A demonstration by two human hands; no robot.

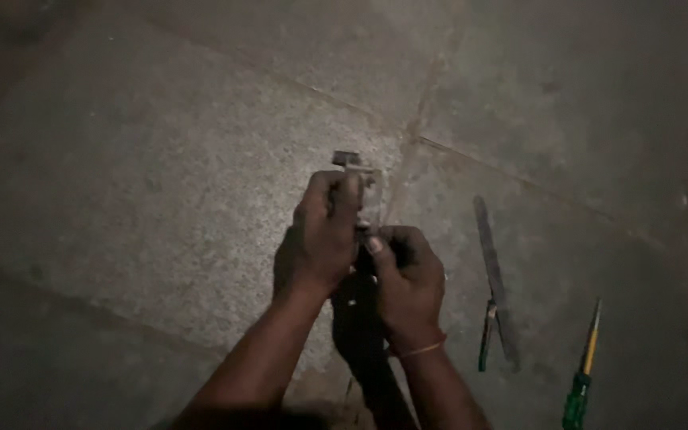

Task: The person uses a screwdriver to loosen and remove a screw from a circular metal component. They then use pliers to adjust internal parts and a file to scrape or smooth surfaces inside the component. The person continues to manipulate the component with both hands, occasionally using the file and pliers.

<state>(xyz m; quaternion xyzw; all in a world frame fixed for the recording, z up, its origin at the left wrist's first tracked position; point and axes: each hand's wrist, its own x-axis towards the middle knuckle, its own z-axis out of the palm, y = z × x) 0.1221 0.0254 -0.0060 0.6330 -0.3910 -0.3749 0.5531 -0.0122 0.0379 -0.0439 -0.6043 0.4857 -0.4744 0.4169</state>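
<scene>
Stone floor (161, 207) below. The 2 hands meet above it: left hand (324, 239) closed on a small metal part (358, 179), right hand (404, 275) pinching its lower end. Pliers (495, 287) and screwdriver (583, 370) lie right. Dim light risks a slipped, dropped part.

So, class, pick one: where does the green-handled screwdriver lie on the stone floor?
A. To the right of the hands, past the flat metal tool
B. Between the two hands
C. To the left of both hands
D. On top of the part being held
A: the green-handled screwdriver lies far right on the stone floor, beyond the flat metal tool, clear of the left hand and right hand.
</scene>
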